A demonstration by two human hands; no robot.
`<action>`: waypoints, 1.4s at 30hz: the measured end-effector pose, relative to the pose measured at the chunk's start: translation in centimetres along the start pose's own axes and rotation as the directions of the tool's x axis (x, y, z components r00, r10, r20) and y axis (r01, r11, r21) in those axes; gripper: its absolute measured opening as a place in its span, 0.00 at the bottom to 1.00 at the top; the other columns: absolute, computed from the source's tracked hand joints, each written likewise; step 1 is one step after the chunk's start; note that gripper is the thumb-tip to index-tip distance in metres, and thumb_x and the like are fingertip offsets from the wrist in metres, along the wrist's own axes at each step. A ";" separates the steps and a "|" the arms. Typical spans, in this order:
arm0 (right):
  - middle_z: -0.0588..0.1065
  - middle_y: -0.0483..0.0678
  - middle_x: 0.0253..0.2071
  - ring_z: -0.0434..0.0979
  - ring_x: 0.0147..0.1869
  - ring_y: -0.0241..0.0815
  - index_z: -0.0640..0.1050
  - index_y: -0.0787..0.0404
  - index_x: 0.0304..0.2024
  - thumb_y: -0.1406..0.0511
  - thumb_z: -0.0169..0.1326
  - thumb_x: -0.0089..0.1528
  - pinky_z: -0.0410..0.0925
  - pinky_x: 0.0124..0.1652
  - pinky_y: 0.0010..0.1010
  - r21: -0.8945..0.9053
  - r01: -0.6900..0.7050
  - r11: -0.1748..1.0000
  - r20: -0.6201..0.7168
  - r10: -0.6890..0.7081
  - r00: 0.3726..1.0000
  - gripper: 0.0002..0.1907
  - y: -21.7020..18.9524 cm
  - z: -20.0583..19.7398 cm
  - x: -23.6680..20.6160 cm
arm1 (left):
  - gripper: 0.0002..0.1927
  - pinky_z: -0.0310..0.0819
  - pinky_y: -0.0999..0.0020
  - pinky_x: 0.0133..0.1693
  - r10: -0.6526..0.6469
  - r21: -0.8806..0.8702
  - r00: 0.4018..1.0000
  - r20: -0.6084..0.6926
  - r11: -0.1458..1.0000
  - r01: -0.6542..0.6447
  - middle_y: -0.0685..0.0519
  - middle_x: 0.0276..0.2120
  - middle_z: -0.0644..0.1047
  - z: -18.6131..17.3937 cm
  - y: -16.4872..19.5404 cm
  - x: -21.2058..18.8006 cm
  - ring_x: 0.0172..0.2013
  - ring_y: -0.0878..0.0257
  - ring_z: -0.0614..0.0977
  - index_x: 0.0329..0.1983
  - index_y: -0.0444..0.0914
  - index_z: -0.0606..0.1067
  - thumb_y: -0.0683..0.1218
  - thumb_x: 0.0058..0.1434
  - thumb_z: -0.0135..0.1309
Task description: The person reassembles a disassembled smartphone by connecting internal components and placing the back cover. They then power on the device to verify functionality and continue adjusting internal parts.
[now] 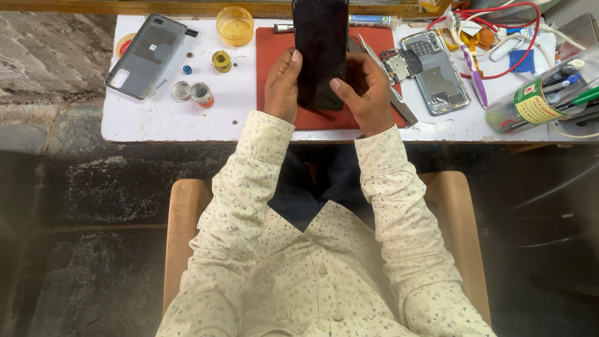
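I hold a black phone screen panel (321,47) upright over a red work mat (277,50) on a white table (156,118). My left hand (282,84) grips its left edge, thumb on the glass. My right hand (366,90) grips its right edge, thumb pressed on the lower part of the glass. An opened phone body (437,72) with bare circuit board lies to the right of the mat. Long metal tweezers (390,87) lie between the mat and that phone, close to my right hand.
A grey phone back cover (145,56) lies at the table's left. Nearby stand a yellow round tub (234,25), small tins (201,93) and a solder spool (221,60). Red and white cables (499,37) and a jar of pens (549,97) crowd the right.
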State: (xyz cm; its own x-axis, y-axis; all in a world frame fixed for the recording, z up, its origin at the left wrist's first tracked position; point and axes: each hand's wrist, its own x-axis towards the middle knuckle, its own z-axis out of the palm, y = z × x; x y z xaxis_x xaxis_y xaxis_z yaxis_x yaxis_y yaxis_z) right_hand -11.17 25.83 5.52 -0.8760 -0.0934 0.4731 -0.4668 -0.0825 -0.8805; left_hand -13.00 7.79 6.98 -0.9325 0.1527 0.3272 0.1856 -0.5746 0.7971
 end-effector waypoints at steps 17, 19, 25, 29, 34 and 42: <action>0.78 0.51 0.47 0.80 0.47 0.41 0.76 0.69 0.56 0.70 0.67 0.61 0.73 0.48 0.29 -0.350 0.224 0.909 0.043 -0.223 0.974 0.23 -1.5 0.9 -0.6 | 0.18 0.68 0.63 0.63 -0.087 -0.059 0.996 -0.031 0.995 0.086 0.49 0.54 0.75 0.5 0.1 0.4 0.58 0.61 0.73 0.57 0.35 0.69 0.53 0.74 0.49; 0.78 0.50 0.44 0.81 0.46 0.41 0.79 0.68 0.52 0.70 0.67 0.62 0.74 0.47 0.29 -0.364 0.230 0.903 0.032 -0.235 0.971 0.17 -1.9 1.2 -0.6 | 0.19 0.66 0.64 0.65 -0.066 -0.057 0.998 -0.009 0.996 0.065 0.49 0.56 0.73 0.6 -0.1 0.4 0.60 0.61 0.72 0.58 0.35 0.69 0.53 0.75 0.48; 0.78 0.51 0.41 0.80 0.43 0.45 0.80 0.68 0.47 0.71 0.65 0.64 0.73 0.44 0.31 -0.453 0.327 0.830 0.001 -0.366 0.930 0.11 -2.5 1.7 -1.0 | 0.20 0.69 0.64 0.57 -0.070 0.003 0.997 0.020 0.998 0.070 0.50 0.54 0.75 0.8 0.1 0.4 0.54 0.62 0.75 0.63 0.35 0.68 0.53 0.77 0.47; 0.76 0.51 0.45 0.80 0.46 0.45 0.80 0.67 0.50 0.72 0.62 0.66 0.74 0.45 0.32 -0.547 0.346 0.763 -0.082 -0.460 0.884 0.10 -2.3 1.9 -1.2 | 0.20 0.73 0.61 0.59 -0.018 0.111 0.999 -0.028 0.994 0.021 0.53 0.58 0.74 0.8 0.2 0.1 0.58 0.64 0.77 0.65 0.39 0.66 0.50 0.74 0.48; 0.76 0.46 0.43 0.71 0.46 0.47 0.82 0.64 0.50 0.72 0.64 0.65 0.67 0.46 0.36 -0.744 0.334 0.579 -0.034 -0.531 0.846 0.11 -2.2 2.0 -1.0 | 0.29 0.66 0.59 0.70 0.201 0.118 0.976 -0.084 0.974 -0.191 0.49 0.66 0.68 0.5 -0.1 0.0 0.57 0.62 0.71 0.74 0.38 0.63 0.41 0.73 0.57; 0.77 0.43 0.44 0.70 0.48 0.46 0.83 0.59 0.50 0.74 0.65 0.61 0.67 0.49 0.36 -0.824 0.336 0.456 0.019 -0.571 0.821 0.15 -2.5 2.4 -1.1 | 0.39 0.61 0.55 0.74 0.421 0.615 0.904 -0.071 0.733 -0.292 0.48 0.72 0.61 -0.1 0.4 -1.9 0.74 0.55 0.63 0.73 0.40 0.59 0.30 0.58 0.55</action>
State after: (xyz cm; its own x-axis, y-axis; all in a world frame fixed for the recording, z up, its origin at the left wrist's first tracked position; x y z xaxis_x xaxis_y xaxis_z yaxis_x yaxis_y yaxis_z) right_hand -8.72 23.80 7.30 -0.4499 -0.0480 0.8918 -0.6077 0.7482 -0.2664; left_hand -11.23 7.22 6.63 -0.7874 -0.1609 0.5951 0.5990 0.0287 0.8003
